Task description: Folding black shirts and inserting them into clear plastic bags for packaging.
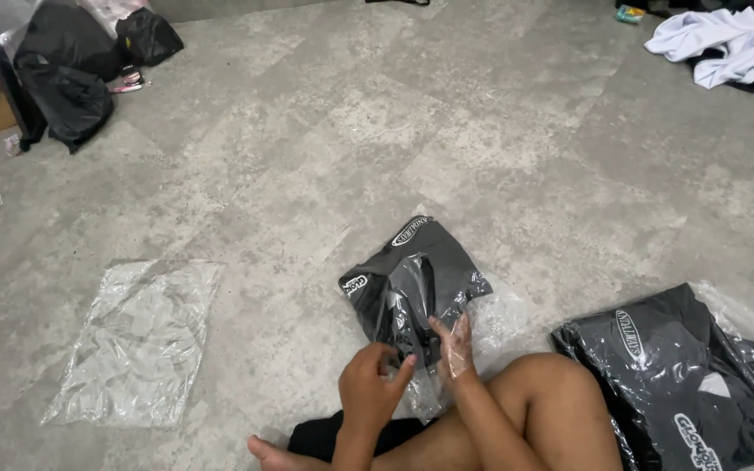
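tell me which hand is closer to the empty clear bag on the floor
Left. The left hand lies right of the empty clear bag, apart from it; the right hand is farther right, inside the bagged garment.

Bare hands (412, 371) and forearms, no sleeves, bare legs and foot, black shorts (325, 436) at the lap

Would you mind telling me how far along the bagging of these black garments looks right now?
Done: one bagged black garment lies at the right. In hand: the left hand and right hand work at the open end of a clear bag with a folded black garment partly inside. Left: an empty clear bag lies flat on the floor.
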